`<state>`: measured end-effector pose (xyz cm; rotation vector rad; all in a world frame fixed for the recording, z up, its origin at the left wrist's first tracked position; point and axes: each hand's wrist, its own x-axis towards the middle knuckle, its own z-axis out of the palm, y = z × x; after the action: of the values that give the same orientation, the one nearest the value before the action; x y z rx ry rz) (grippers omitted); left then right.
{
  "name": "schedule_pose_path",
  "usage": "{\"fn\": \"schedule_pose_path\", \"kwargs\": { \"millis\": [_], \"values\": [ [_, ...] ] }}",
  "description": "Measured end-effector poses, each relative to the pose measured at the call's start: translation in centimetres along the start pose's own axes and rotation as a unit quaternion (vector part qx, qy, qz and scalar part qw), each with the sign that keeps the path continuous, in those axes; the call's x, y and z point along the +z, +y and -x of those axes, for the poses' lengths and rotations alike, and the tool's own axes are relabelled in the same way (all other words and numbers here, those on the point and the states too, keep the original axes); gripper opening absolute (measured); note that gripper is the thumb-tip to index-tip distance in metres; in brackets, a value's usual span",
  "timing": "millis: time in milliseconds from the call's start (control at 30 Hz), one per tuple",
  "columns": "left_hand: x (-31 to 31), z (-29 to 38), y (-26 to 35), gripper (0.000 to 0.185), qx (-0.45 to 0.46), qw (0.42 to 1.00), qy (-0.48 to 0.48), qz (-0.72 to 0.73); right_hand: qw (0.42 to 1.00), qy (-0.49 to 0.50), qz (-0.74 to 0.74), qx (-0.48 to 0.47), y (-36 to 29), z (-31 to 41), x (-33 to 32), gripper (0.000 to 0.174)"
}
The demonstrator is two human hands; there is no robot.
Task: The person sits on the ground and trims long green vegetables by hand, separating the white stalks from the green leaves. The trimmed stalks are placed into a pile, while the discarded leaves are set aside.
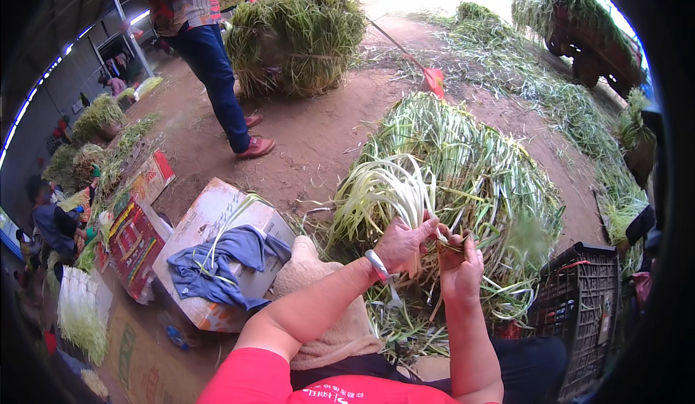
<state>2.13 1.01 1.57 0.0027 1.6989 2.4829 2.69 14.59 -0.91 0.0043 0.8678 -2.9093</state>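
My left hand (pixel 402 241), with a silver bracelet on its wrist, grips a bunch of long pale-green stalks (pixel 399 192); their tops arch over to the left. Close beside it, my right hand (pixel 461 271) pinches thin green leaf strands (pixel 461 244) near the bunch's side. What lies between the fingertips is partly hidden. Beyond both hands rises a large heap of leafy stalks (pixel 488 187), green and pale, with drying leaves on its near side. A tan towel (pixel 326 290) covers my lap, left of the heap.
To the left stands a white carton (pixel 201 225) with a blue cloth (pixel 217 268) and loose stalks on top. A black plastic crate (pixel 589 295) is at right. Ahead are a bound bale (pixel 304 40), a standing person (pixel 212 78) and a red-bladed tool (pixel 434 81).
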Motion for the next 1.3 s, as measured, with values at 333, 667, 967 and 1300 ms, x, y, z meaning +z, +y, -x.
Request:
{"fn": "schedule_pose_path", "kwargs": {
  "millis": [333,667,967,1300],
  "values": [
    [-3.9,-0.8,3.7,0.016,0.149,0.985,0.059,0.055,0.895,-0.032,0.434,-0.1,1.3,5.7,-6.3,0.009],
    [-12.5,-3.2,6.3,0.013,0.133,0.967,0.153,0.155,0.342,-0.192,0.884,0.256,-0.7,6.5,-15.1,0.045],
    [-3.9,-4.5,0.5,0.013,-0.037,0.972,0.047,0.226,0.841,-0.082,0.534,0.025,-1.3,2.2,-4.1,0.032],
    [-1.4,-3.1,-1.5,0.041,-0.073,0.989,-0.05,0.116,0.984,-0.022,0.163,0.063,-2.6,5.2,-5.6,0.024]
  ]
}}
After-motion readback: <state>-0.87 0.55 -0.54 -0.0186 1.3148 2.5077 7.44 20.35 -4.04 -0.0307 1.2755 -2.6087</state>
